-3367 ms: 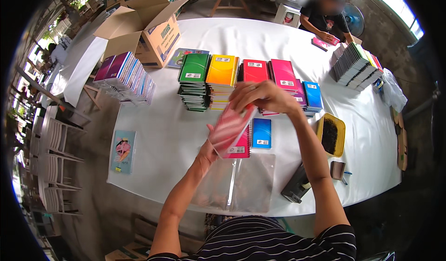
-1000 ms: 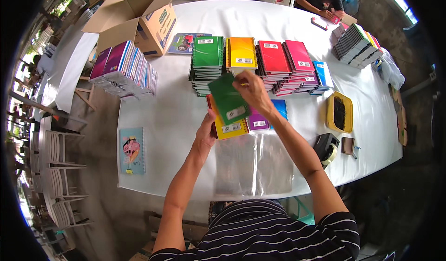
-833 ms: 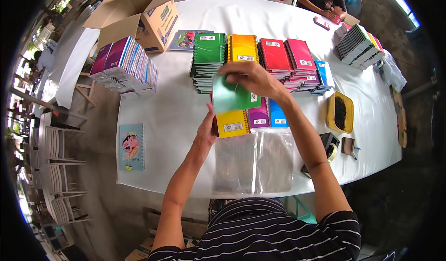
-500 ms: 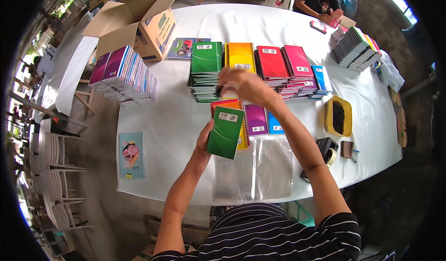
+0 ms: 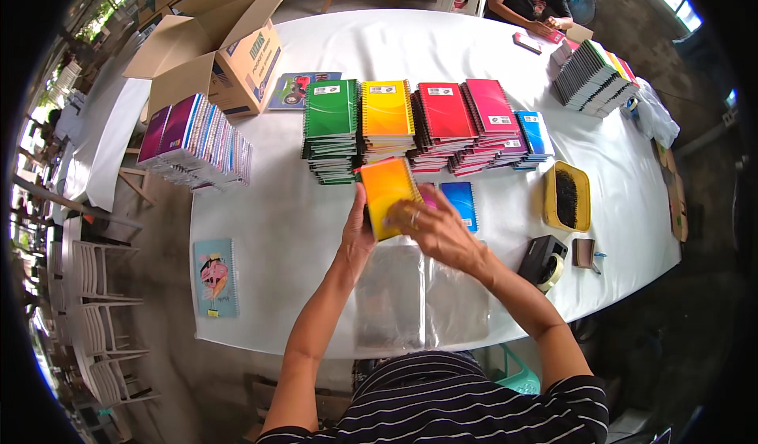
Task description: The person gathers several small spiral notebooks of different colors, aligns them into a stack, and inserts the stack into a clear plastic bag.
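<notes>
A yellow spiral notebook (image 5: 387,195) lies uppermost in a small bunch held over the near middle of the table. My left hand (image 5: 359,229) is closed round the left edge of this bunch; the notebooks beneath are mostly hidden. Across its lower right part, my right hand (image 5: 436,235) grips the yellow notebook. Just beyond that hand, a blue notebook (image 5: 459,205) rests on the table beside a purple one, partly covered. Behind stand stacks of green notebooks (image 5: 332,108), yellow notebooks (image 5: 388,114), red notebooks (image 5: 446,116), pink notebooks (image 5: 489,106) and blue notebooks (image 5: 537,134).
Clear plastic sleeves (image 5: 422,302) lie near the front edge. To the right are a tape dispenser (image 5: 542,261) and a yellow tub (image 5: 584,199) with dark contents. Notebook piles (image 5: 197,148) and an open carton (image 5: 245,69) occupy the left. A co-worker (image 5: 537,5) sits at the far right.
My right hand has come back toward me from the yellow stack. A yellow notebook now tops the bunch in my left hand, where a green one was. The view has shifted slightly.
</notes>
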